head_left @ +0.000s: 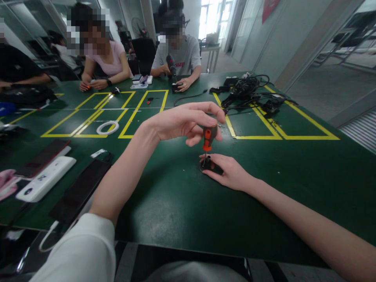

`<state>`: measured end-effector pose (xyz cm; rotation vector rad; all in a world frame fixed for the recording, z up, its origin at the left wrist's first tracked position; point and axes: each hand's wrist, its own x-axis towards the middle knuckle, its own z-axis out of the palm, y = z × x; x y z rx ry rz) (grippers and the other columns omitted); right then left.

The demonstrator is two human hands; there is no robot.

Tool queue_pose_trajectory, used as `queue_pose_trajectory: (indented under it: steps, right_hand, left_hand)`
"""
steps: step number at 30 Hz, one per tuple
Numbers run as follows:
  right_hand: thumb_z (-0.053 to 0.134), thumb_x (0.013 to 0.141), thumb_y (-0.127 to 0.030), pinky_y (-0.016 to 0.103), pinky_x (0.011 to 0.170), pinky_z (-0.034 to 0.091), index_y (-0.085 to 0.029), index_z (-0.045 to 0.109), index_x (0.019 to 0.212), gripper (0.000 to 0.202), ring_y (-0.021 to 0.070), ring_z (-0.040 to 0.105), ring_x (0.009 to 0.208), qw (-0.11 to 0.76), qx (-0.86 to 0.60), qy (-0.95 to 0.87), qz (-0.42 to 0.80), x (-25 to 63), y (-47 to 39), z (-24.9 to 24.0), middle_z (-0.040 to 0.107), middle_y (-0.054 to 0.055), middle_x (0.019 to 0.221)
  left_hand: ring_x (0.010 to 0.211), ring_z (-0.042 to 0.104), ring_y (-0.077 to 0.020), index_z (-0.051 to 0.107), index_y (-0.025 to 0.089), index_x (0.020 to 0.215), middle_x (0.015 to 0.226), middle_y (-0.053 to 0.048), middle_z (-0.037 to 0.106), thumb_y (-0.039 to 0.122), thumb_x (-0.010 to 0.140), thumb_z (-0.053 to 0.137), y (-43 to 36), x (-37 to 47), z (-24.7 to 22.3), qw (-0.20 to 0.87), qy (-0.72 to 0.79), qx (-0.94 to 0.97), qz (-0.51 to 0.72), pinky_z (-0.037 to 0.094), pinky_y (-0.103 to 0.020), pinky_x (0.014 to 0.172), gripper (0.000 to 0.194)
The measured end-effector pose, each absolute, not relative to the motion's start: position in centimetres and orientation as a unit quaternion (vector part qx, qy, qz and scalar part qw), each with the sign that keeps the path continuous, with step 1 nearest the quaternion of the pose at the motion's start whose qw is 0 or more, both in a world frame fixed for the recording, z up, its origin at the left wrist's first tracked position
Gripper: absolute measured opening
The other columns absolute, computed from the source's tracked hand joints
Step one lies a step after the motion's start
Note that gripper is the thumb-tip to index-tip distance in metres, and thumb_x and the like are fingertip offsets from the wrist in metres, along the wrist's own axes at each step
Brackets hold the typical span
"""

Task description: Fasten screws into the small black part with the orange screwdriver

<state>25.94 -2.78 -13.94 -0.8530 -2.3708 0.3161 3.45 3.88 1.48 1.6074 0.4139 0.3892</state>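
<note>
My left hand [188,121] grips an upright screwdriver [207,138] with a grey and orange handle, its fingers curled about the top. The thin shaft points down at a small black part [210,166] lying on the green table. My right hand [227,170] pinches that black part between thumb and fingers and holds it against the tabletop. A short dark stub stands up from the part beside the shaft. Exactly where the tip sits is too small to tell.
A white power strip [47,178] and a black power bank-like slab [80,188] lie at left. Farther off are a roll of white tape [107,127], yellow tape outlines and tangled black cables [246,92]. Across the table [176,196], a co-worker holds a power drill [171,65]; others sit nearby.
</note>
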Motion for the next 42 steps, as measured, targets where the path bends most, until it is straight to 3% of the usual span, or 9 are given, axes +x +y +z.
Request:
queue_pose_trajectory:
  steps: [3,6,12,20,24,28,31,37,42]
  right_hand:
    - [0.063,0.099,-0.03,0.039,0.075,0.064,-0.016,0.064,0.121,0.025,0.0251,0.077,0.085,0.303,-0.313,-0.893,0.117,25.96,-2.78,-13.91,0.078,0.016,0.118]
    - [0.063,0.099,-0.03,0.039,0.076,0.065,-0.017,0.063,0.124,0.028,0.024,0.077,0.083,0.304,-0.314,-0.891,0.12,25.94,-2.78,-13.91,0.078,0.015,0.119]
    - [0.064,0.099,-0.031,0.039,0.076,0.064,-0.018,0.065,0.121,0.026,0.0249,0.077,0.084,0.309,-0.316,-0.889,0.12,25.77,-2.76,-13.83,0.08,0.013,0.107]
    - [0.064,0.099,-0.03,0.04,0.075,0.064,-0.019,0.066,0.118,0.022,0.0251,0.077,0.085,0.293,-0.322,-0.891,0.132,25.87,-2.79,-13.82,0.078,0.015,0.122]
    - [0.063,0.099,-0.03,0.039,0.075,0.064,-0.018,0.065,0.119,0.023,0.025,0.077,0.085,0.299,-0.318,-0.891,0.127,25.91,-2.8,-13.85,0.077,0.016,0.124]
    - [0.064,0.099,-0.03,0.038,0.073,0.064,-0.018,0.065,0.12,0.025,0.0234,0.076,0.079,0.297,-0.324,-0.889,0.13,25.85,-2.79,-13.75,0.079,0.014,0.113]
    - [0.064,0.099,-0.032,0.039,0.074,0.064,-0.018,0.066,0.119,0.025,0.0246,0.076,0.081,0.292,-0.332,-0.888,0.128,25.83,-2.8,-13.69,0.079,0.011,0.101]
    - [0.064,0.098,-0.03,0.042,0.08,0.065,-0.019,0.066,0.119,0.023,0.0263,0.078,0.09,0.291,-0.328,-0.889,0.133,25.85,-2.84,-13.67,0.077,0.015,0.122]
    - [0.063,0.099,-0.032,0.039,0.073,0.064,-0.018,0.066,0.118,0.024,0.0232,0.076,0.079,0.295,-0.33,-0.887,0.132,25.76,-2.83,-13.67,0.079,0.014,0.117]
  left_hand:
    - [0.055,0.059,-0.0071,0.072,0.017,0.104,0.086,-0.005,0.075,0.036,0.082,0.081,3.51,3.36,1.79,0.625,0.193,0.732,0.188,0.043,-0.018,0.047,0.03]
    - [0.052,0.057,-0.0057,0.073,0.014,0.093,0.083,-0.006,0.074,0.038,0.079,0.086,3.04,3.47,2.06,0.61,0.198,0.743,0.191,0.045,-0.018,0.048,0.031]
    - [0.057,0.066,-0.0101,0.066,0.014,0.091,0.104,-0.012,0.078,0.042,0.084,0.078,3.2,3.61,1.97,0.657,0.184,0.713,0.161,0.055,-0.024,0.055,0.032]
    - [0.055,0.056,-0.0056,0.069,0.017,0.101,0.087,-0.005,0.075,0.037,0.078,0.086,3.39,3.48,1.74,0.633,0.197,0.724,0.192,0.042,-0.017,0.048,0.035]
    - [0.051,0.052,-0.0051,0.071,0.014,0.088,0.075,-0.003,0.068,0.04,0.078,0.088,2.84,3.78,1.88,0.613,0.211,0.735,0.199,0.041,-0.018,0.046,0.033]
    - [0.055,0.061,-0.009,0.069,0.013,0.09,0.092,-0.01,0.076,0.052,0.083,0.079,2.97,3.85,1.94,0.629,0.193,0.732,0.176,0.047,-0.02,0.048,0.04]
    - [0.059,0.067,-0.011,0.066,0.014,0.094,0.103,-0.012,0.078,0.049,0.087,0.071,3.34,3.8,1.83,0.65,0.189,0.718,0.161,0.046,-0.019,0.048,0.036]
    - [0.064,0.065,-0.0095,0.069,0.016,0.104,0.091,-0.007,0.077,0.041,0.085,0.079,3.3,3.75,1.71,0.621,0.202,0.732,0.193,0.047,-0.02,0.055,0.033]
    - [0.059,0.058,-0.0069,0.075,0.015,0.095,0.082,-0.004,0.071,0.042,0.081,0.086,2.8,3.86,1.92,0.586,0.213,0.754,0.206,0.043,-0.019,0.051,0.033]
